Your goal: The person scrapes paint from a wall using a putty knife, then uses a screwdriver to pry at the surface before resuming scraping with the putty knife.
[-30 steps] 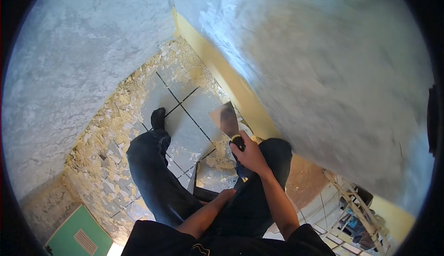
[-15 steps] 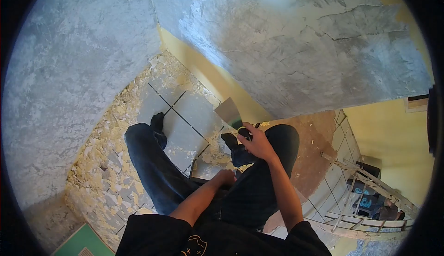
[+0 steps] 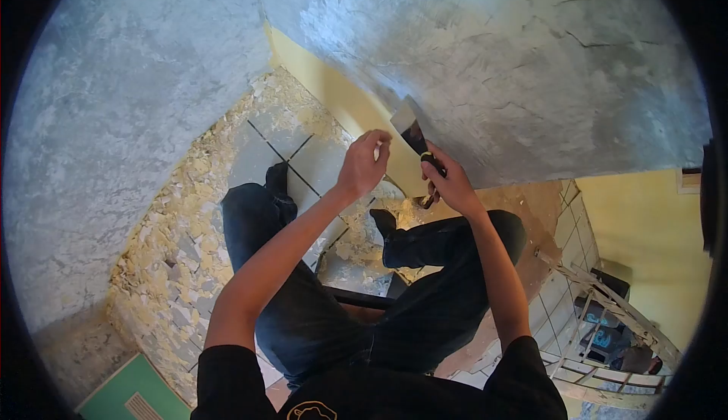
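Note:
In the head view my right hand (image 3: 453, 185) is wrapped round the black and yellow handle of a putty knife (image 3: 410, 125). Its wide blade points up and rests at or close to the lower part of the grey, scraped wall (image 3: 500, 94), just above a yellow strip (image 3: 334, 90). My left hand (image 3: 365, 163) is raised left of the blade, near that yellow strip, its fingers curled together. Whether anything sits between those fingers is hidden. Below both hands are my bent legs in dark jeans.
Yellow and grey paint flakes (image 3: 178, 261) cover the tiled floor along the left wall (image 3: 136, 116). A wooden ladder (image 3: 607, 306) lies at the right, beside dark items (image 3: 599, 336). At the lower left is a green board (image 3: 129, 393). A dark bar (image 3: 356, 297) crosses between my legs.
My left hand has risen from my lap to beside the wall. The right hand has moved up and right with the putty knife, whose blade is now at the grey wall.

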Tool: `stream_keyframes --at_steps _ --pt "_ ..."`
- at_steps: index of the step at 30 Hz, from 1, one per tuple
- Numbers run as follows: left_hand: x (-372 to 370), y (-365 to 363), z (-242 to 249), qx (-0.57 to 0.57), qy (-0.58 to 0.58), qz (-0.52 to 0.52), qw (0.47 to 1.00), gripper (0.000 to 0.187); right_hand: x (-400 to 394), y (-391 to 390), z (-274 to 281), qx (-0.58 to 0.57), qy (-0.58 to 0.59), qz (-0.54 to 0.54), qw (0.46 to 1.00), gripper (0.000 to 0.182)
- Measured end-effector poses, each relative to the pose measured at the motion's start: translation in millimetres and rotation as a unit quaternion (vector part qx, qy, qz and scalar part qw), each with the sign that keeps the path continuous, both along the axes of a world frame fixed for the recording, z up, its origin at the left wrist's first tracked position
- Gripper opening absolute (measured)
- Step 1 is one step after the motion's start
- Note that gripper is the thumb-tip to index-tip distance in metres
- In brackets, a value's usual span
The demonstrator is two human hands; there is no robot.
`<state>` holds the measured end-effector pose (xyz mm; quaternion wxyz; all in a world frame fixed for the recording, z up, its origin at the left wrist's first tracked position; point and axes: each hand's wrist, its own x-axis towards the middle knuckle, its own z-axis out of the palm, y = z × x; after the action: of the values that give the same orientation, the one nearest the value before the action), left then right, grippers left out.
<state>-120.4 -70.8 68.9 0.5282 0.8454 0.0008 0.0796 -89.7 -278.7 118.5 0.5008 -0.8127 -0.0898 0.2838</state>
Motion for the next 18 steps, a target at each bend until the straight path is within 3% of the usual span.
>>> stream_keyframes --at_steps 1,4,8,13,18 --pt "7 -7 -2 -0.094 -0.016 0.023 0.995 0.030 3 1 -7 -0.006 0.001 0.000 1.000 0.054" --pt "16 -24 -10 -0.122 -0.030 0.027 0.992 0.044 4 7 -21 0.014 -0.030 -0.006 0.999 0.052" --pt "25 -40 -9 -0.197 0.033 -0.039 0.979 0.062 1 10 -7 0.023 0.043 -0.057 0.997 0.047" --pt "35 -42 -16 -0.229 0.029 -0.030 0.972 0.064 10 7 -11 0.009 0.075 -0.082 0.994 0.045" --pt "37 -48 -19 -0.256 0.049 -0.010 0.965 0.069 9 7 -36 0.086 0.073 -0.127 0.985 0.045"
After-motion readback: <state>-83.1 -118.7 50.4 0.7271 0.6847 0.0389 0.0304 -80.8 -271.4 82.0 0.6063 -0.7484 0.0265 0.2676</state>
